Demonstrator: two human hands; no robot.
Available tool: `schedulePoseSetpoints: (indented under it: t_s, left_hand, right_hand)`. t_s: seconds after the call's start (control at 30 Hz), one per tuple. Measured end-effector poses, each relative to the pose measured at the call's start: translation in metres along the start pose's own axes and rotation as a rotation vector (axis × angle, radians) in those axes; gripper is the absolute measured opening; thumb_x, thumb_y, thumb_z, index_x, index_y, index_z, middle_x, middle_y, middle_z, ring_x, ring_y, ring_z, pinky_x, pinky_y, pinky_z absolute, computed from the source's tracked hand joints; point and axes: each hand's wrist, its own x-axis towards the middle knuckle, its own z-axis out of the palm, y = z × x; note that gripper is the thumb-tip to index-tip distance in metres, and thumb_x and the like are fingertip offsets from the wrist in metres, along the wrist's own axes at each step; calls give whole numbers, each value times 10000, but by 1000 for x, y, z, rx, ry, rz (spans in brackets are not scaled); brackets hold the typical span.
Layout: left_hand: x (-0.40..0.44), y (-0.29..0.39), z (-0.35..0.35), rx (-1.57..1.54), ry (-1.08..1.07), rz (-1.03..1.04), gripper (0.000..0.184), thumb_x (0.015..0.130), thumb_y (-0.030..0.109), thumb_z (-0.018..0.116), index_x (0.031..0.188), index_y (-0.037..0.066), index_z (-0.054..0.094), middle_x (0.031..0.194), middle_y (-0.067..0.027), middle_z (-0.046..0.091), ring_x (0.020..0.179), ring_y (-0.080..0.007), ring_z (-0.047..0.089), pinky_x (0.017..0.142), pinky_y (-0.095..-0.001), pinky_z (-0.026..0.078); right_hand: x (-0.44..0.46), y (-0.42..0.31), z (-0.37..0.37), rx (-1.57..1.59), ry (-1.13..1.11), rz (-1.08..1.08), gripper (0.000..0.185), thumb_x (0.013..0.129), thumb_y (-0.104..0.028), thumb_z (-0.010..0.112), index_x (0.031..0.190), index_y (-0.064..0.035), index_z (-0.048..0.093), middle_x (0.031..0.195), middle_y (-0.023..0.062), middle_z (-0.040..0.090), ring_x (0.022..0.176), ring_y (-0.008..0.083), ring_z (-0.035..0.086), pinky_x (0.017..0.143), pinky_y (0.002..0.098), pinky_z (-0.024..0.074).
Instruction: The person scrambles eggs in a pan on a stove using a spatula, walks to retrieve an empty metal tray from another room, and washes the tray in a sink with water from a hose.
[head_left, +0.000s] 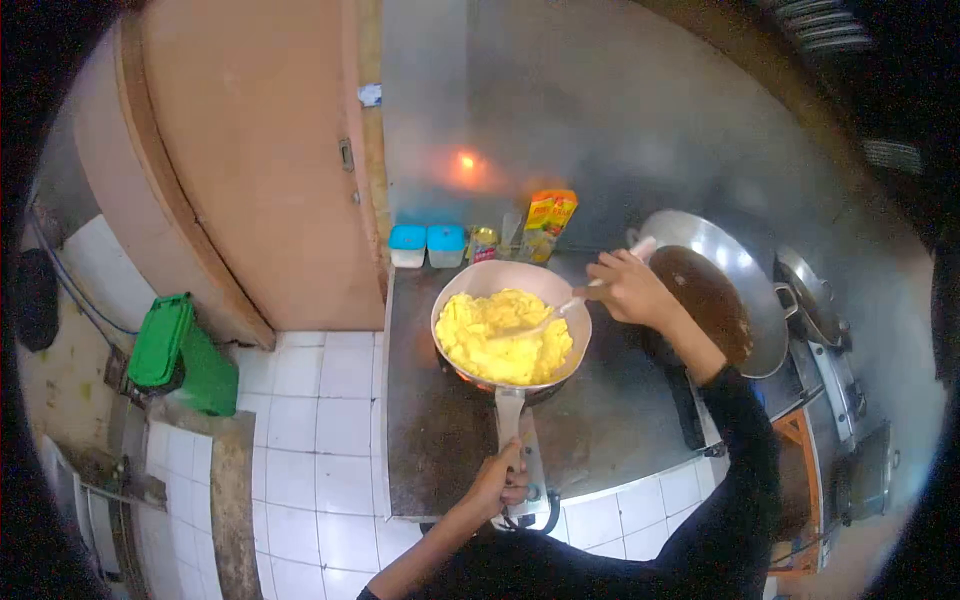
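A light-coloured pan (583, 312) sits over a burner on the dark counter, with yellow scrambled egg (500, 335) spread across its inside. My left hand (500, 478) is closed round the pan's handle (509, 412) near its lower end. Over the pan's right rim, my right hand (625, 290) grips a spatula (562, 310), whose far end rests in the egg.
A large wok (760, 290) with brown contents stands on the right, beside another pan (812, 300). Blue-lidded containers (446, 246), a can (484, 243) and a yellow packet (550, 212) line the back. A green bin (185, 355) stands left, near a door (260, 150).
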Motion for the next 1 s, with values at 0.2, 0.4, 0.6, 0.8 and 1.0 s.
schedulePoseSetpoints:
  t_s: [0.2, 0.4, 0.6, 0.8, 1.0]
  left_hand:
    - [-1, 2, 2, -34, -13, -61, 389, 843, 467, 474, 787, 91, 391, 495, 56, 256, 354, -51, 204, 343, -224, 167]
    - [6, -3, -7, -16, -14, -33, 384, 843, 451, 477, 798, 83, 378, 496, 53, 252, 355, -52, 200, 347, -232, 167]
    - [0, 1, 2, -7, 11, -59, 386, 856, 485, 443, 788, 109, 396, 488, 64, 249, 360, -51, 194, 336, -226, 149]
    - [0, 1, 1, 7, 8, -61, 399, 838, 506, 464, 761, 118, 409, 485, 75, 251, 355, -47, 196, 337, -222, 149]
    - [5, 1, -4, 9, 10, -83, 418, 828, 492, 487, 767, 89, 394, 499, 61, 267, 351, -48, 226, 324, -223, 170]
  right_hand:
    - [-43, -36, -24, -221, 156, 419, 324, 684, -120, 553, 1002, -123, 618, 843, 74, 567, 791, 237, 536, 728, 357, 413]
    - [-40, -80, 24, 6, -100, 977, 177, 795, -146, 472, 836, -19, 589, 738, 191, 605, 624, 327, 621, 549, 425, 508]
    - [-9, -101, 71, 97, -127, 1241, 167, 809, -118, 465, 822, -32, 608, 842, 150, 621, 778, 291, 633, 637, 371, 522]
    - [15, -90, 113, 136, -42, 1344, 157, 798, -100, 472, 807, -36, 614, 853, 151, 624, 789, 292, 631, 642, 359, 522]
    - [39, -57, 136, 136, 135, 1016, 179, 781, -124, 454, 828, -36, 603, 730, 150, 622, 705, 297, 630, 602, 409, 510]
